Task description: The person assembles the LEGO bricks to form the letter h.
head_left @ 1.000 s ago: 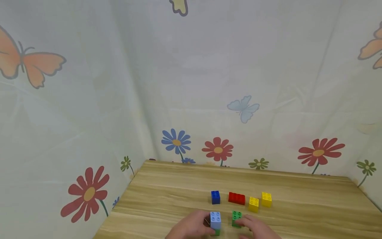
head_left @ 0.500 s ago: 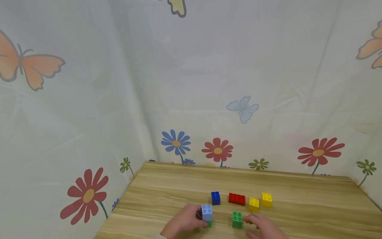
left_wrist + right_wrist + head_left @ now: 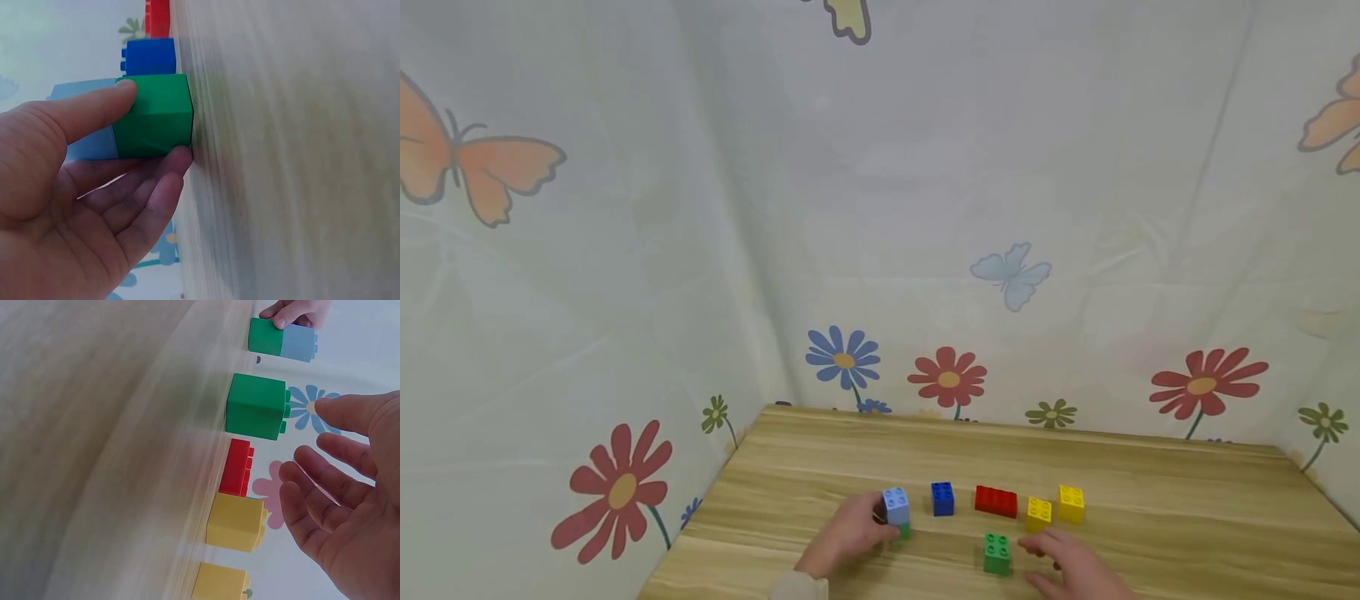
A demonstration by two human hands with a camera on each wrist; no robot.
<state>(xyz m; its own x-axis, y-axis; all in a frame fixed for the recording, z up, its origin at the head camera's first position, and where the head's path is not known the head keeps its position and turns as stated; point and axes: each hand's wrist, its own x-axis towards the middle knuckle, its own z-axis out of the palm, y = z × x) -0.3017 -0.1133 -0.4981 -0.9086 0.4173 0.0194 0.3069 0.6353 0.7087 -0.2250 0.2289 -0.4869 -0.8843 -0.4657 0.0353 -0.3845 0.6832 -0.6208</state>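
Note:
My left hand (image 3: 852, 529) grips a two-brick stack between thumb and fingers. A light blue toy brick (image 3: 896, 505) is its top and a green brick (image 3: 156, 115) its bottom, the base close to the table. In the left wrist view the thumb lies across the seam of the stack. My right hand (image 3: 1075, 567) has its fingers relaxed and holds nothing. Just left of it a second green brick (image 3: 996, 554) stands studs up on the table. The right wrist view has a gap between that green brick (image 3: 256, 406) and the fingertips.
Behind the hands stand a dark blue brick (image 3: 942, 498), a longer red brick (image 3: 996, 501), a yellow brick (image 3: 1039, 514) and another yellow brick (image 3: 1071, 503). The wood-grain table (image 3: 820, 442) ends at a patterned curtain (image 3: 887, 208) at the back and sides.
My left hand has carried the light blue and green stack left and farther back. My right hand has come off the other green brick and moved slightly right.

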